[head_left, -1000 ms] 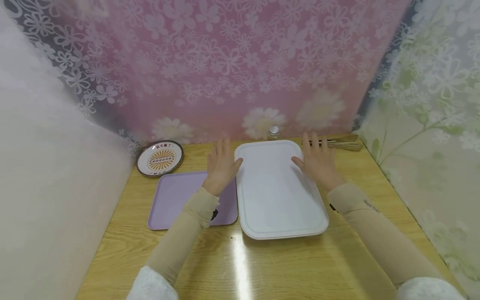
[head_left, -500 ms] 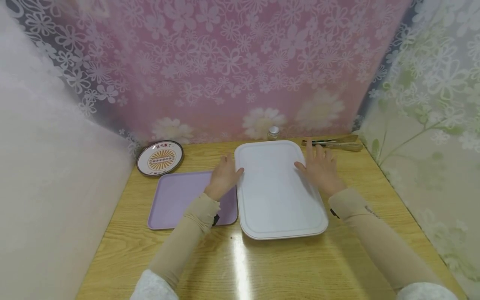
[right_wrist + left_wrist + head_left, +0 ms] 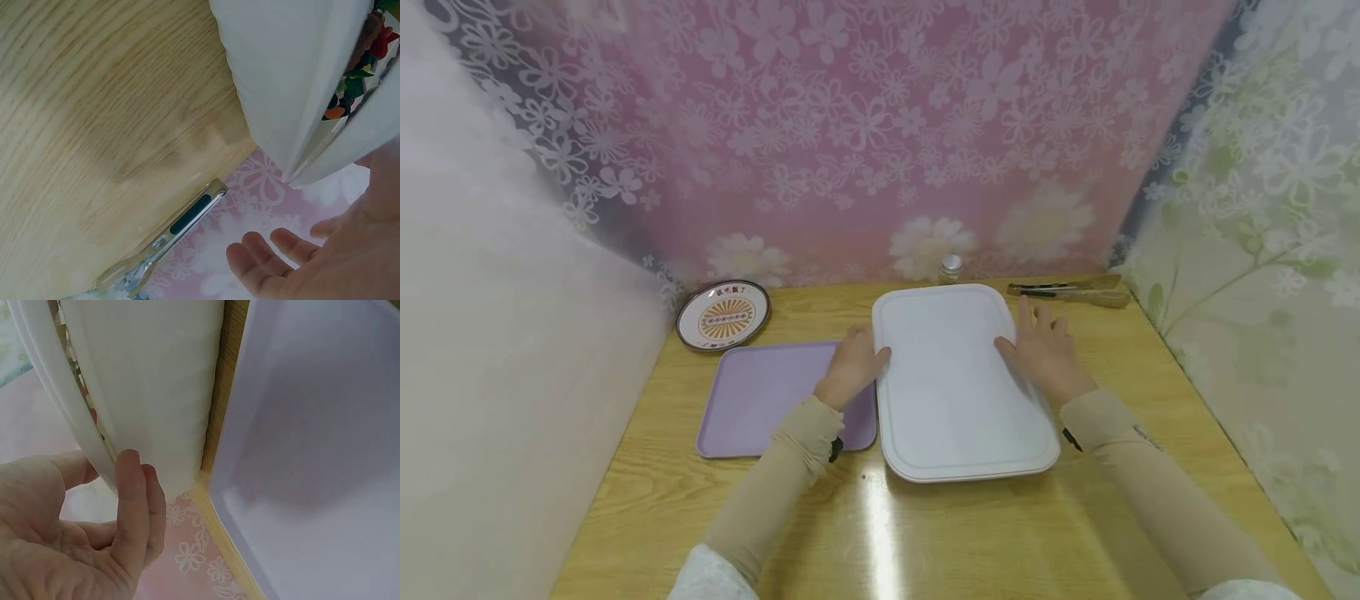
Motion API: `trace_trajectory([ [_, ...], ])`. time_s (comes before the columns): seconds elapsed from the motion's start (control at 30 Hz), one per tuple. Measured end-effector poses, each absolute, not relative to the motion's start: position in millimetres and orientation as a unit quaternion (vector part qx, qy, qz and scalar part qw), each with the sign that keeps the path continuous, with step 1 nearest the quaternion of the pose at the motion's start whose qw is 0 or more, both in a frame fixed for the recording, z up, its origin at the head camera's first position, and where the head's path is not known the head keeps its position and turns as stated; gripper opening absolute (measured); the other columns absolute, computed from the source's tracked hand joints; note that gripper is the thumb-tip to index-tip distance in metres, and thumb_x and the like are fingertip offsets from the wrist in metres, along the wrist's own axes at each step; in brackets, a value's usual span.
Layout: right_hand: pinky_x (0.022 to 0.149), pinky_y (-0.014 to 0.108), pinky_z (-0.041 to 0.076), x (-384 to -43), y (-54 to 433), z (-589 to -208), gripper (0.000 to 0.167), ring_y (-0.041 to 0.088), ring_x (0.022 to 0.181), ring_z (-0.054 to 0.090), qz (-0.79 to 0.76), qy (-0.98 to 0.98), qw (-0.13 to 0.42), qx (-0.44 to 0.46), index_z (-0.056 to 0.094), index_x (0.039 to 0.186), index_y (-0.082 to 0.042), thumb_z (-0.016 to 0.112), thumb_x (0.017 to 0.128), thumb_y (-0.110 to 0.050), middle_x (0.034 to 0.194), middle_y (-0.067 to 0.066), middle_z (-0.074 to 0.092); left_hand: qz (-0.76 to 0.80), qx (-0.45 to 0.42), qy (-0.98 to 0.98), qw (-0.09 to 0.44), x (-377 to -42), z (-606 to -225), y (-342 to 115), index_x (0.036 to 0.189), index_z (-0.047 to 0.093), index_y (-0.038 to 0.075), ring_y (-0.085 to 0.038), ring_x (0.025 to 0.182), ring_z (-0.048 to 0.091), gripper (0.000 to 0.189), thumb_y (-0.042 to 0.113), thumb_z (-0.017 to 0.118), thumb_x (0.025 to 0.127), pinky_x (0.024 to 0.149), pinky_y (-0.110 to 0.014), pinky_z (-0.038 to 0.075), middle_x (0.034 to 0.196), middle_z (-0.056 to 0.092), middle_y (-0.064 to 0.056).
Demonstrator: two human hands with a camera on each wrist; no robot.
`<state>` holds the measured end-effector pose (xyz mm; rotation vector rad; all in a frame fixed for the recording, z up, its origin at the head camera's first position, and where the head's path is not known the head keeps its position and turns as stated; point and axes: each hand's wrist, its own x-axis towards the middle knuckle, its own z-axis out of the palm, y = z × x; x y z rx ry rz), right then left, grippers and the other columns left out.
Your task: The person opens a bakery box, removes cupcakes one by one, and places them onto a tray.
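Between the left hand (image 3: pixel 852 362) and right hand (image 3: pixel 1047 355) is the lid (image 3: pixel 961 387). The left pinches its edge; the right is spread.

A flowery nook with a wooden table (image 3: pixel 647 508)
From far away, I see a pink back wall (image 3: pixel 880 108) with white flowers (image 3: pixel 931 243) on it. The left wall (image 3: pixel 490 358) is mostly pale, and the right wall (image 3: pixel 1247 358) has green leaves (image 3: pixel 1251 237) and white flowers. The table is yellow-brown with wavy wood lines, and a bright strip of light (image 3: pixel 882 525) shines on it.
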<state>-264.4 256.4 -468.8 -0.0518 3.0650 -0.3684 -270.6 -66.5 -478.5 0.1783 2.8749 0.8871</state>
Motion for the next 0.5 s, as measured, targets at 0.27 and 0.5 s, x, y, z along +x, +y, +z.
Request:
trace_trajectory([
  [0.27, 0.079, 0.062, 0.050, -263.6, 260.4, -473.1, 0.066, 0.057, 0.106, 0.053, -0.164, 0.985, 0.052, -0.015, 0.033, 0.153, 0.008, 0.046, 0.110, -0.041, 0.141, 0.040, 0.032, 0.298, 0.067, 0.950, 0.056, -271.8, -485.2, -64.1, 0.148, 0.053, -0.006, -0.039, 0.136, 0.056, 0.054, 0.030, 0.057, 0.108, 0.114, -0.052, 0.048, 0.141, 0.061, -0.025],
  [0.5, 0.090, 0.068, 0.051, -264.5, 257.9, -466.9, 0.061, 0.056, 0.113, 0.059, -0.179, 0.982, 0.055, -0.019, 0.042, 0.152, 0.010, 0.044, 0.109, -0.034, 0.140, 0.040, 0.042, 0.310, 0.077, 0.946, 0.050, -273.5, -484.4, -65.2, 0.145, 0.056, -0.003, -0.038, 0.133, 0.058, 0.048, 0.027, 0.056, 0.108, 0.113, -0.052, 0.048, 0.139, 0.064, -0.022],
])
